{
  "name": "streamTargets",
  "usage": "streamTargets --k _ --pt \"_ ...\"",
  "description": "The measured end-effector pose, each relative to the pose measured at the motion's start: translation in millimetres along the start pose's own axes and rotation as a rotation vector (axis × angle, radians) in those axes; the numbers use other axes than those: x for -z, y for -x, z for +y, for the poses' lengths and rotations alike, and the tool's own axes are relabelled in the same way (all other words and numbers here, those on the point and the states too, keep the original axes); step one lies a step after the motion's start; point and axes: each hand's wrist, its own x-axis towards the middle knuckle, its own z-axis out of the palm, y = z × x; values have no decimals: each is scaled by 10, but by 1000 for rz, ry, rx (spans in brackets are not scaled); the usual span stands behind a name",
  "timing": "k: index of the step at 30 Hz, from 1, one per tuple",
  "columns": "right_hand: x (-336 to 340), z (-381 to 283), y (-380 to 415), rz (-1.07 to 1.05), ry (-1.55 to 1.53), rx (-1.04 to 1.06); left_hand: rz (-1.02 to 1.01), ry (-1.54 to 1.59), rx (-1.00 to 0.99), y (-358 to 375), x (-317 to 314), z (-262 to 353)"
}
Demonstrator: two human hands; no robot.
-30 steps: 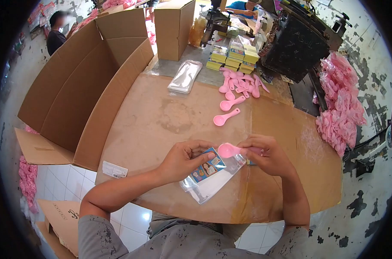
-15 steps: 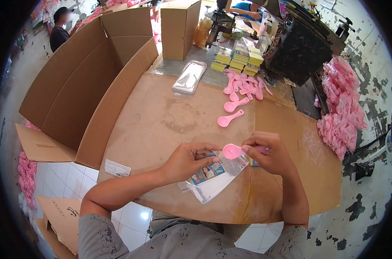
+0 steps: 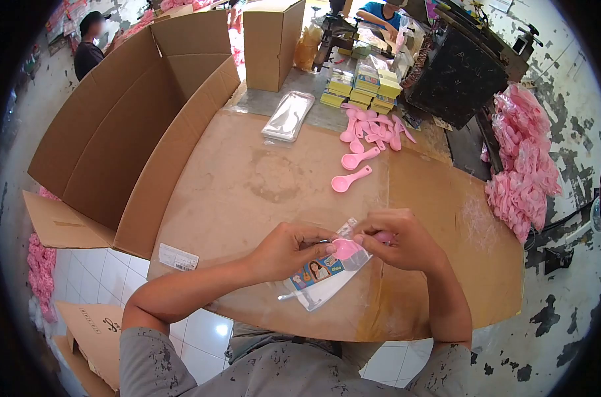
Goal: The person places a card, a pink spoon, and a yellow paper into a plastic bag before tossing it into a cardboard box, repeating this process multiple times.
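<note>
A pink measuring spoon (image 3: 345,249) is pinched by its handle in my right hand (image 3: 401,242). Its bowl lies at the mouth of a clear plastic bag (image 3: 319,299), overlapping the film. My left hand (image 3: 288,250) has thumb and fingers closed on the bag's upper edge, right beside the bowl. Inside the bag a printed blue and yellow card (image 3: 317,270) shows. Beyond my hands, two single pink spoons (image 3: 351,179) lie on the cardboard-covered table, with a loose heap of spoons (image 3: 373,126) behind them.
A stack of clear bags (image 3: 289,116) and stacks of printed cards (image 3: 361,86) stand at the back. The large open carton (image 3: 109,119) flanks the table's left. Bagged pink spoons (image 3: 522,165) hang right, near a black machine (image 3: 458,76). Two people are farther off.
My right hand has brought the spoon down and slightly left, onto the bag's opening beside my left fingertips. The bag's mouth end has shifted with the hands.
</note>
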Motion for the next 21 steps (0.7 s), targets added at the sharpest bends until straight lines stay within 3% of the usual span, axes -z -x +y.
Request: streamTargets --k 3,4,7,9,13,19,21 --pt "-194 -35 -102 142 92 131 -20 80 -105 -10 -40 -52" --pt "-310 -28 -122 125 -52 134 -25 120 -165 -14 -52 -58" --pt "-508 9 -149 34 -533 137 -150 26 -82 -6 34 13" --pt "-393 60 -171 -82 -912 122 -185 221 -58 -9 59 30" --pt "-58 102 -123 -87 -563 261 -270 397 95 44 136 221" --pt "-24 -105 -94 -61 -343 285 -317 362 -70 -50 96 -78" --pt "85 -247 -47 14 -307 264 -196 298 -150 -36 35 -31"
